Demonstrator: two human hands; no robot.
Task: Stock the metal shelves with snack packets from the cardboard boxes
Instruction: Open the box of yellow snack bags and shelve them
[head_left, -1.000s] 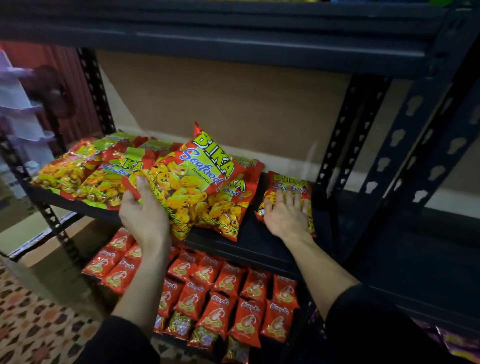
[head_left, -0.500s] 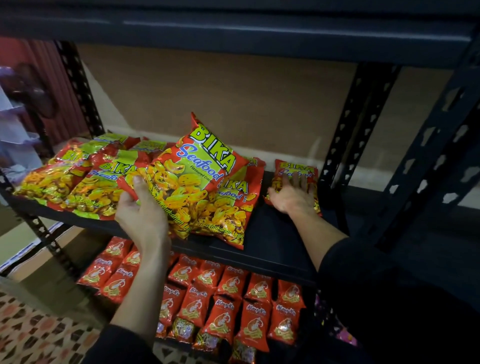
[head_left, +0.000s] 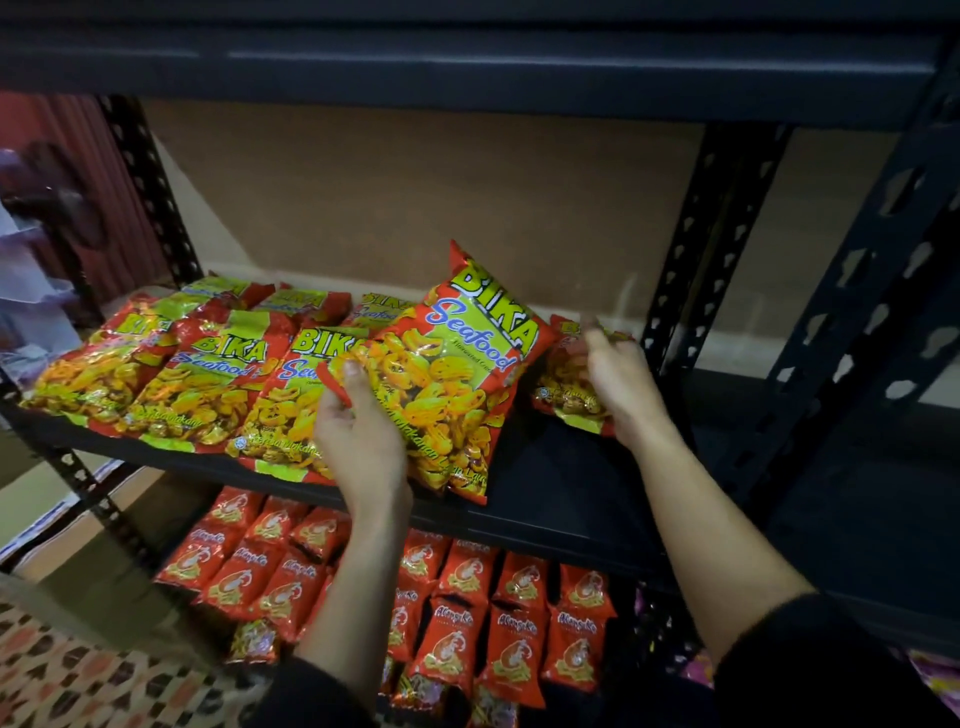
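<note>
A black metal shelf (head_left: 566, 483) carries a row of red, green and yellow Bika Seafood packets (head_left: 197, 374) lying flat on its left half. My left hand (head_left: 363, 447) is shut on the lower left edge of one more Bika packet (head_left: 457, 374), held tilted above the shelf's middle and overlapping the row. My right hand (head_left: 621, 387) lies over the right side of another Bika packet (head_left: 563, 384) at the shelf's right end, fingers curled on its top edge and blurred. No cardboard box shows.
The shelf below holds several small red Alongko packets (head_left: 467, 618) in rows. Black perforated uprights (head_left: 691, 249) stand right of my right hand, and another upright (head_left: 150, 192) at the left. A brown backboard (head_left: 415, 208) closes the rear. Patterned floor (head_left: 78, 680) lies lower left.
My left hand has carried its packet rightward, nearer the far-right packet. My right hand has turned from lying flat on that packet to curling over its right side.
</note>
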